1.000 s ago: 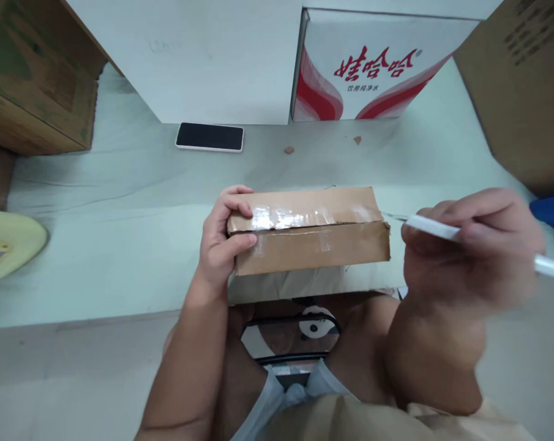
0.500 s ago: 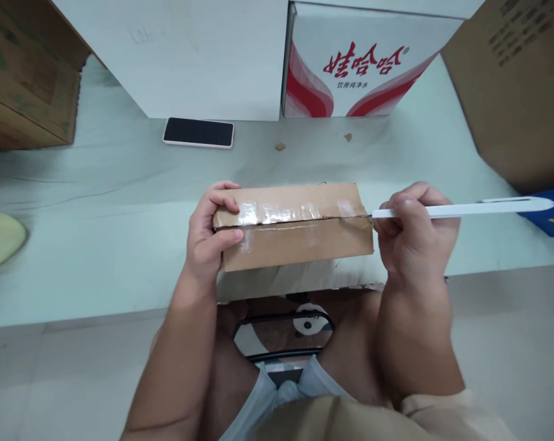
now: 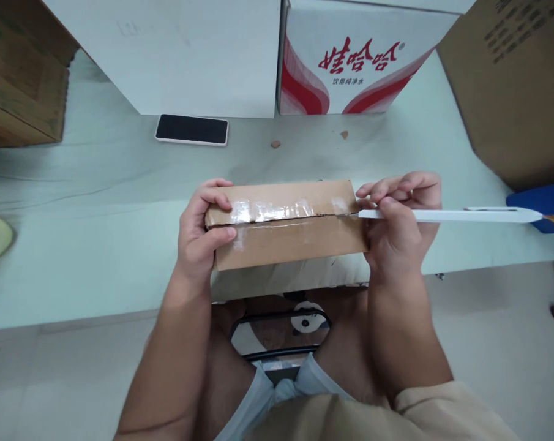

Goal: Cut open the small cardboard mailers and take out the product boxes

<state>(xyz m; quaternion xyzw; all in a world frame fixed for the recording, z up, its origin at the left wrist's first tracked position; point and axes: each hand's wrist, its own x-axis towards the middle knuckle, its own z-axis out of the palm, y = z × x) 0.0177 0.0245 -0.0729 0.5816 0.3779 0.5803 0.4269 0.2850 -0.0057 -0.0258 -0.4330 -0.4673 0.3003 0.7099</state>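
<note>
My left hand grips the left end of a small brown cardboard box, thumb on the near flap and fingers over the far one. Shiny clear tape runs along the far side of its top seam, which is slit open along much of its length. My right hand is at the box's right end, holding a slim white pen with a clip. Its thin tip lies in the right part of the seam. The fingers look loosened, and some are hidden behind the pen and thumb.
Beyond the box lie a phone and two cardboard scraps, one scrap nearer. White cartons, one carton with red print, stand at the back. Large brown cartons flank the table. A blue packet sits at the right.
The pen's tip has moved a little farther left into the seam relative to the box. My right hand's fingers have loosened and spread toward the box's far corner. The view has shifted slightly.
</note>
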